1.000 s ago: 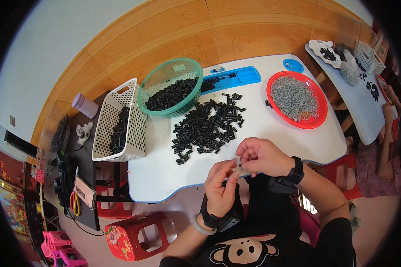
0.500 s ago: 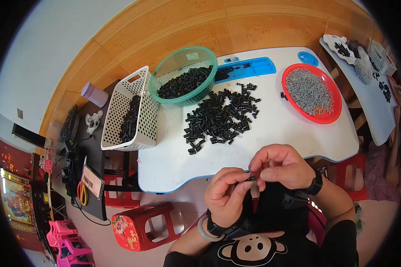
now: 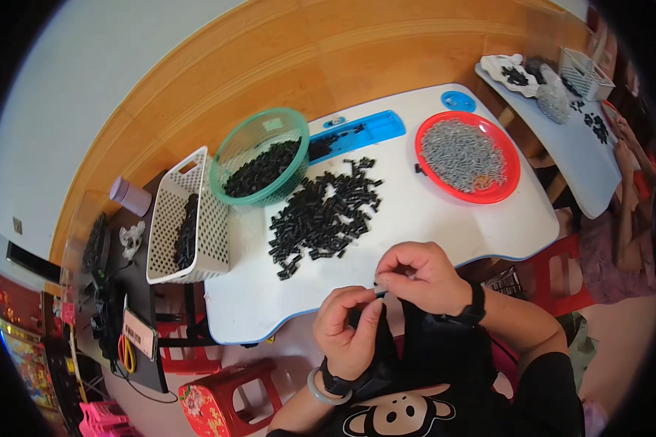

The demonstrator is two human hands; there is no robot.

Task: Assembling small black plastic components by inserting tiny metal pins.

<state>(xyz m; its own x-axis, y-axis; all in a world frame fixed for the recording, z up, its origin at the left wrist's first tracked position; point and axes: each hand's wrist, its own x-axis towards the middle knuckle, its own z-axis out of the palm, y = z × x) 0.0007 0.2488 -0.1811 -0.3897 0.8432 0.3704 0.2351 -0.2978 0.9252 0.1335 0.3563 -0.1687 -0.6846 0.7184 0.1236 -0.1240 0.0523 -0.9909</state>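
Observation:
My left hand [image 3: 348, 329] and my right hand [image 3: 426, 280] meet in front of the table's near edge. Thumb and fingers of each are pinched around a small dark piece [image 3: 380, 291], mostly covered by the fingertips; its exact kind does not show. Beyond them, a loose pile of short black cylindrical plastic parts [image 3: 317, 218] lies on the white table [image 3: 393, 211]. To the right, a red plate [image 3: 514, 182] holds many small grey screw-like pieces [image 3: 463, 156].
A green basket [image 3: 226, 156] and a white perforated basket [image 3: 215, 233], both with black parts, stand left of the pile. Behind lies a blue tray recess [image 3: 375, 131]. A red stool [image 3: 200, 408] stands lower left. Another person's hands [image 3: 623, 146] are at the far-right table.
The whole view has shifted, so the table sits further left. My hands have drawn closer, and the right fingertips now pinch at the piece beside the left ones.

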